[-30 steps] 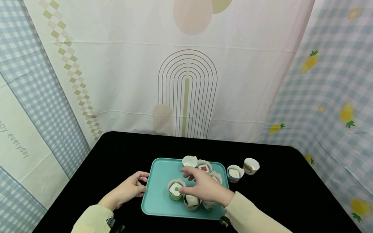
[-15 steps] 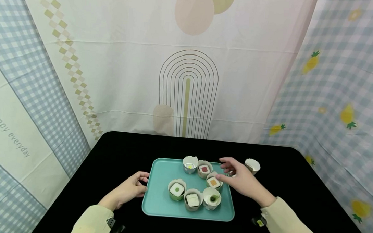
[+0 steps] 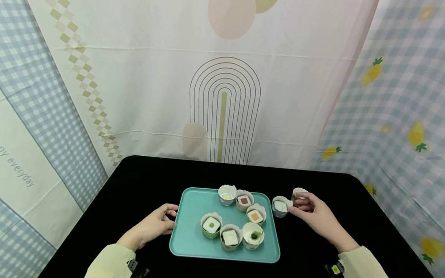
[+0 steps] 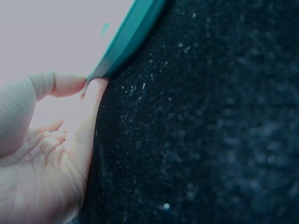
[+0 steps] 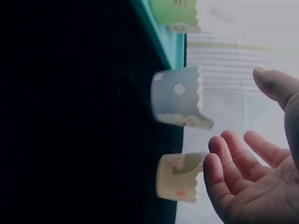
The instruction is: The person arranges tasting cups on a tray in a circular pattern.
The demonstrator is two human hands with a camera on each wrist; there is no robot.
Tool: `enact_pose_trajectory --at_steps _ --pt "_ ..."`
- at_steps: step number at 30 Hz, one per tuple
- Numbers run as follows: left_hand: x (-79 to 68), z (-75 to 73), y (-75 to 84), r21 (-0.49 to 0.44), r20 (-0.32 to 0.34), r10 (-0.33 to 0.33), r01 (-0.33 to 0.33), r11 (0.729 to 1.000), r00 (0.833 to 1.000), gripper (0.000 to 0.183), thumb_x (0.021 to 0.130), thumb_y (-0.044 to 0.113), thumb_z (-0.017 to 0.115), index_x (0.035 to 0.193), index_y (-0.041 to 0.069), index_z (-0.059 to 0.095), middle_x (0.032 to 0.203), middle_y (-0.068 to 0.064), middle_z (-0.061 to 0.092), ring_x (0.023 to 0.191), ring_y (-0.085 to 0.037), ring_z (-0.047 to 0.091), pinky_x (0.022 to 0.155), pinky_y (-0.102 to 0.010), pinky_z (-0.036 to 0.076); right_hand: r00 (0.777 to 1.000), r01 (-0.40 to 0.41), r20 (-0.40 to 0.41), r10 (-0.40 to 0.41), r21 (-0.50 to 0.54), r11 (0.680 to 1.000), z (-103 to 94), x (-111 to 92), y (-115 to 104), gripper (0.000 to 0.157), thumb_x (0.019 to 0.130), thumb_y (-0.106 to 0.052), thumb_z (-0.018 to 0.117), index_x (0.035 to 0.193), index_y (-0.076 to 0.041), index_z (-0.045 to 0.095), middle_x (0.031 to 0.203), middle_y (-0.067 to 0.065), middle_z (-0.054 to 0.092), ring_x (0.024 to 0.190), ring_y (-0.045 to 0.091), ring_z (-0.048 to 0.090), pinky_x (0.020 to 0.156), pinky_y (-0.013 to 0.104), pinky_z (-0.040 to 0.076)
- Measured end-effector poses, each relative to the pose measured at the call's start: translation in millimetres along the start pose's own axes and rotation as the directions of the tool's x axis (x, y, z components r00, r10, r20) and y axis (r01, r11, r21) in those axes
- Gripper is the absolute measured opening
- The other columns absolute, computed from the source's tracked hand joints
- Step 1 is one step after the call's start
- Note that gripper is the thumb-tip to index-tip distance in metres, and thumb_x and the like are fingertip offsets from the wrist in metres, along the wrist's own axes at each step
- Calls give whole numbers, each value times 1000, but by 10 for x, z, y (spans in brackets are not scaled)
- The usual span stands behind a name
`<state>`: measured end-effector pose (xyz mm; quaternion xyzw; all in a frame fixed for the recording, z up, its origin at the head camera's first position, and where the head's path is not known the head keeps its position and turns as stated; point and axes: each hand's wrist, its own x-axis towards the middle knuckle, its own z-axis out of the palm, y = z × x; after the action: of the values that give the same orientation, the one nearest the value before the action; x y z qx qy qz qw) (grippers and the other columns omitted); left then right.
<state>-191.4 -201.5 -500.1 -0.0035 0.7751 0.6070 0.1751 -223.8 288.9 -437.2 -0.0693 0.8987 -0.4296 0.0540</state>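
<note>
My left hand (image 3: 154,224) holds the left edge of a teal tray (image 3: 187,240); in the left wrist view thumb and forefinger (image 4: 96,86) pinch its rim. To the tray's right, my right hand (image 3: 317,218) hovers with fingers spread and nothing in them. It is close by two paper baking cups on the black table: a grey-blue one (image 5: 163,100) with a white piece inside, and a cream one (image 5: 168,186), partly hidden behind the fingers in the head view.
Several filled paper cups stand on the tray, among them a green one (image 3: 209,235) at the left, one with a red-topped piece (image 3: 244,200) and one with an orange-topped piece (image 3: 255,216). Patterned curtains (image 3: 150,91) hang behind the black table (image 3: 151,173).
My right hand has moved right, from over the cups on the tray to the two cups beside it. The left hand has stayed at the tray's edge.
</note>
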Motion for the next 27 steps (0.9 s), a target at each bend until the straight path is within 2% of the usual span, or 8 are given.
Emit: enact_pose_trajectory --at_steps 6,11,14,18,23,27 --pt "16 2 -20 2 -2 0 0 1000 1000 51 89 3 61 137 5 44 121 -15 45 92 -26 54 81 -40 55 998 -55 22 55 3 998 69 41 157 68 89 -43 67 141 -6 44 131 17 52 108 27 57 80 38 55" --pt "12 -7 -23 -2 1 -2 2 1000 1000 51 89 3 61 138 5 44 121 -15 45 92 -26 54 81 -40 55 988 -137 84 133 52 989 194 104 244 75 87 -44 70 142 -2 40 137 20 46 116 33 52 85 41 53" --pt "5 -6 -8 -1 -8 -1 1 1000 1000 51 89 2 61 138 5 44 120 -15 46 92 -26 55 81 -40 56 985 -146 104 136 97 985 270 164 255 76 86 -41 71 141 -1 39 133 20 48 116 34 51 87 42 52" --pt "-5 8 5 -8 -21 -1 1 1000 1000 51 88 1 62 137 5 45 119 -15 46 91 -26 55 80 -40 56 988 -116 114 101 132 984 376 227 272 74 85 -36 74 140 -1 38 129 19 49 112 32 53 86 43 51" --pt "2 18 2 -11 -11 1 -1 1000 1000 52 88 2 62 137 5 45 120 -16 45 92 -26 54 80 -40 56 987 -120 120 104 141 983 464 246 318 78 83 -37 76 143 -7 35 137 17 43 120 33 48 91 47 48" --pt "5 5 1 0 -6 -3 3 1000 1000 51 89 3 61 137 6 44 120 -15 45 92 -27 54 81 -40 56 985 -134 132 108 208 969 490 267 326 79 84 -35 75 144 -7 32 137 18 42 120 34 48 92 47 47"
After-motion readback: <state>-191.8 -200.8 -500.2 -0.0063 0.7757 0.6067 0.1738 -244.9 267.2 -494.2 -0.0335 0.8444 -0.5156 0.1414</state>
